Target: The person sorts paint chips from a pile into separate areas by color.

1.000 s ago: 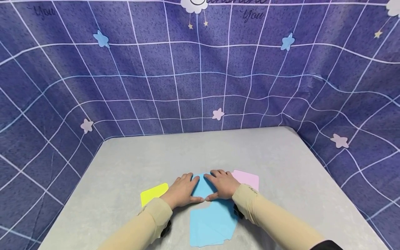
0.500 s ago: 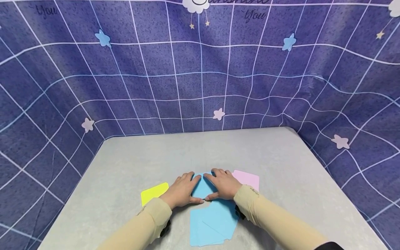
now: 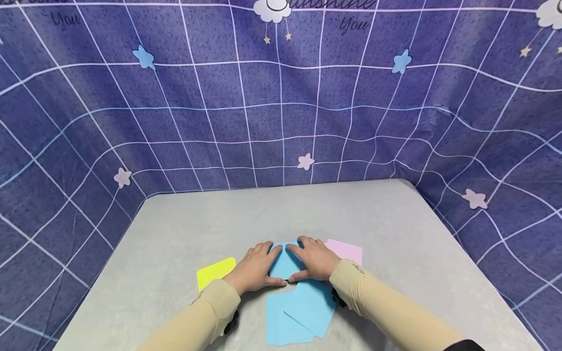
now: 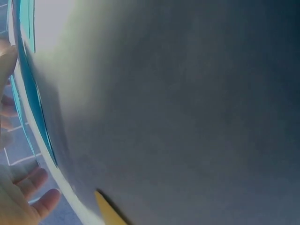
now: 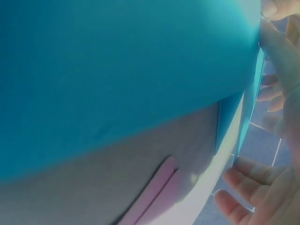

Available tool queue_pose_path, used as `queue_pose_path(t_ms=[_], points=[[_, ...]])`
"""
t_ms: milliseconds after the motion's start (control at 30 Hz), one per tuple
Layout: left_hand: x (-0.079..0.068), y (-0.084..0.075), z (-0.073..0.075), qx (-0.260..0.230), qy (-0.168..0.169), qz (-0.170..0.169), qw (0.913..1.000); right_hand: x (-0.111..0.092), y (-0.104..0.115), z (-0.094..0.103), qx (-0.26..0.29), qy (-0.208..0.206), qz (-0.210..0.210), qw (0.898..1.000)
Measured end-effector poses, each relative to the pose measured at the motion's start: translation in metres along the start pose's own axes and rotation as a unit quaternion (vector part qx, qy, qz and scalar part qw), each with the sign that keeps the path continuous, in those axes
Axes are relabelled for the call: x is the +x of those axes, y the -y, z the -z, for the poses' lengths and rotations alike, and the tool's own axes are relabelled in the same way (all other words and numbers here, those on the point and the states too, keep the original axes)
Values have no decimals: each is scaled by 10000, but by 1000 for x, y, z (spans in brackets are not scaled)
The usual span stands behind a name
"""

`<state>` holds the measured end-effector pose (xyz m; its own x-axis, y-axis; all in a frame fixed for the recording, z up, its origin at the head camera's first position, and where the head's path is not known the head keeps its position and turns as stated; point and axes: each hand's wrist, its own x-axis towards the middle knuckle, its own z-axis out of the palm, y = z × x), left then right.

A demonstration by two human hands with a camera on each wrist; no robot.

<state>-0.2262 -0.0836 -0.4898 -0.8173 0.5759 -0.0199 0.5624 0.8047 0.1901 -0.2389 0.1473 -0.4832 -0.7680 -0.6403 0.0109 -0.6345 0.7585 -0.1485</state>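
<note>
My left hand (image 3: 256, 270) and right hand (image 3: 317, 261) hold a blue card (image 3: 284, 265) from its two sides, near the middle of the table. Both thumbs lie along its near edge, their tips almost meeting, while the fingers reach round to its far edge. In the left wrist view, blue cards (image 4: 33, 98) show nearly edge-on between thumb and fingers. Closer to me lies a loose spread of overlapping blue cards (image 3: 291, 319), partly under the right wrist. One of them fills much of the right wrist view as a large blue sheet (image 5: 117, 70).
A yellow card (image 3: 216, 273) lies left of the left hand, partly covered by the forearm. Pink cards (image 3: 347, 252) lie beyond the right wrist. The grey table (image 3: 272, 209) ends at a purple-blue grid-patterned curtain (image 3: 281, 122) on three sides.
Both hands stay almost in place around the blue card. The right hand has shifted very slightly, and a thin dark line now shows under the card's near edge.
</note>
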Motion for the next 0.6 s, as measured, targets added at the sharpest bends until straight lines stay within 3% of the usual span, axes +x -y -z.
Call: queue_pose_path(t_ms=[233, 600], points=[[-2, 0, 1, -395, 7, 65, 9992, -3, 2, 1, -138, -80, 13, 9999], [-5, -4, 0, -337, -60, -35, 9994, -11, 5, 5, -143, -91, 5, 9999]])
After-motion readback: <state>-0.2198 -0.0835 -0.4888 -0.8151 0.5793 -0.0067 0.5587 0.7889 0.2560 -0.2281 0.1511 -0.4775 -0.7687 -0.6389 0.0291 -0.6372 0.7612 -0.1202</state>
